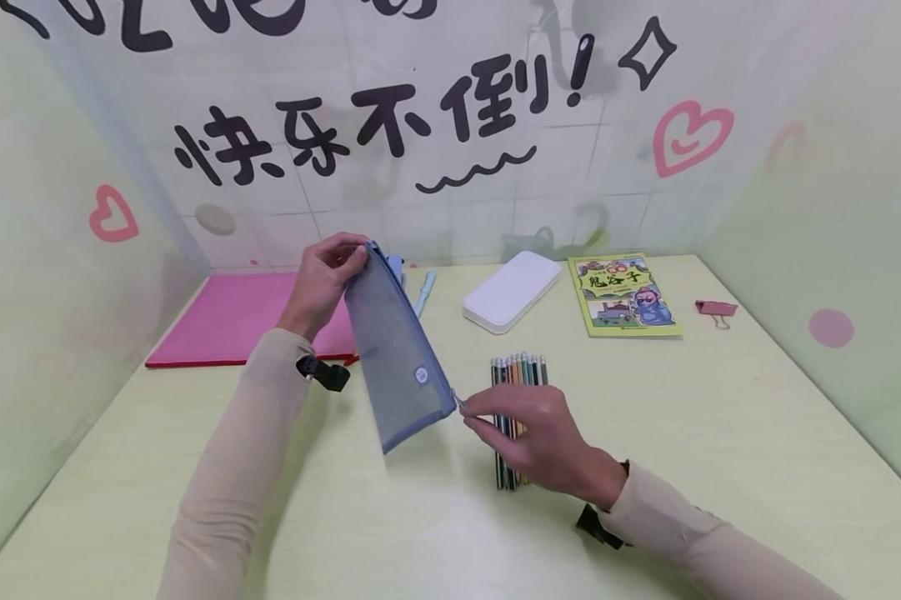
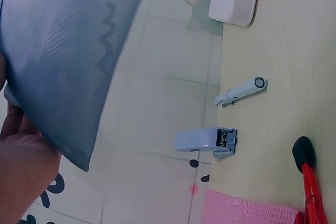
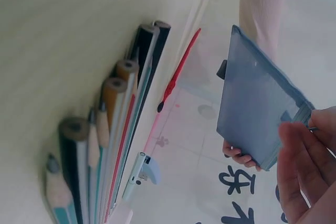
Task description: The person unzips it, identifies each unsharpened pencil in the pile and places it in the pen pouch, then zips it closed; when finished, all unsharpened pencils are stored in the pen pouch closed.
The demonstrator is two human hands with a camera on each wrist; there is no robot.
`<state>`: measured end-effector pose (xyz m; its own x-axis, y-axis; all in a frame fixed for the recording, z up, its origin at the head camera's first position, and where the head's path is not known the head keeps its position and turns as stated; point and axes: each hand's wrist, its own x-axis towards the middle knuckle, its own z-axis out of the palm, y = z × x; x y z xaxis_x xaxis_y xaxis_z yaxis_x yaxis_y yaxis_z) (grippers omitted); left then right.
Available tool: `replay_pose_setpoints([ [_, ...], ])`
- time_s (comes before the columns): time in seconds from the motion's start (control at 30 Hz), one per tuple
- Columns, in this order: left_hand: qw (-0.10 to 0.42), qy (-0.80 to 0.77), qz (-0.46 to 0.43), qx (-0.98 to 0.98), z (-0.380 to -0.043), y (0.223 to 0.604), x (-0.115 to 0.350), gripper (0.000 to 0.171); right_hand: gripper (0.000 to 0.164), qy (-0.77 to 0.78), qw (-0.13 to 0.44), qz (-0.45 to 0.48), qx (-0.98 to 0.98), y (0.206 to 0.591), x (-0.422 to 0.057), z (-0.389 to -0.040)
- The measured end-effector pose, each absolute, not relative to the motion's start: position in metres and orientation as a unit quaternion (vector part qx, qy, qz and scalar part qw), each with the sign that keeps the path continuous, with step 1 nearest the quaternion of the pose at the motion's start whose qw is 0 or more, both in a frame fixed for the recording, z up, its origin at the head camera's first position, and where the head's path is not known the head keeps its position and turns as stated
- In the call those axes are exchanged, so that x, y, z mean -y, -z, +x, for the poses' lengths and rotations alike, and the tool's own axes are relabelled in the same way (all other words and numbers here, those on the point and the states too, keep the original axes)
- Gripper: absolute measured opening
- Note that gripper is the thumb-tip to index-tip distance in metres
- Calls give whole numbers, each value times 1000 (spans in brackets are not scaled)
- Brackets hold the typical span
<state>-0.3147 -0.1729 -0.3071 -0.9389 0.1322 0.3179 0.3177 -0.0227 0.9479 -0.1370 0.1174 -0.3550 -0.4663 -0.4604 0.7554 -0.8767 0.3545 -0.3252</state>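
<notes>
A blue-grey translucent zip pouch [image 1: 397, 350] is held up over the table, tilted, its zipper edge running down toward the right. My left hand [image 1: 324, 283] pinches its upper end between thumb and fingers. At the lower end of the zipper, my right hand [image 1: 540, 429] pinches the small zipper pull [image 1: 460, 402] between thumb and forefinger. Several pencils [image 1: 521, 368] lie side by side on the table beneath my right hand, which partly covers them. In the right wrist view, some pencils [image 3: 73, 135] show sharpened tips and others flat ends.
A pink mesh folder [image 1: 225, 321] with a red cord [image 2: 312, 195] lies at the back left. Near it are a light-blue stapler [image 2: 207, 140] and pale blue pen [image 2: 242, 91]. Further right are a white case [image 1: 512, 292], yellow booklet [image 1: 624, 296] and pink binder clip [image 1: 716, 309].
</notes>
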Motion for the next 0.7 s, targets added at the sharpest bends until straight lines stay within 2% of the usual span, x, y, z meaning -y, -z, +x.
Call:
replay_pose_setpoints([
  [0.17,61,698,-151,697,-314,307,174,8,19,-373,282,443,764,356,-116,-133],
  [0.33,45,678,-147,718,-312,305,173,10,21,-391,239,460,760,359,-116,-135],
  [0.6,19,656,-175,734,-309,304,169,12,36,-437,42,430,789,358,-115,-135],
  [0.7,8,639,-182,748,-307,306,165,13,37,-468,6,405,785,355,-110,-138],
])
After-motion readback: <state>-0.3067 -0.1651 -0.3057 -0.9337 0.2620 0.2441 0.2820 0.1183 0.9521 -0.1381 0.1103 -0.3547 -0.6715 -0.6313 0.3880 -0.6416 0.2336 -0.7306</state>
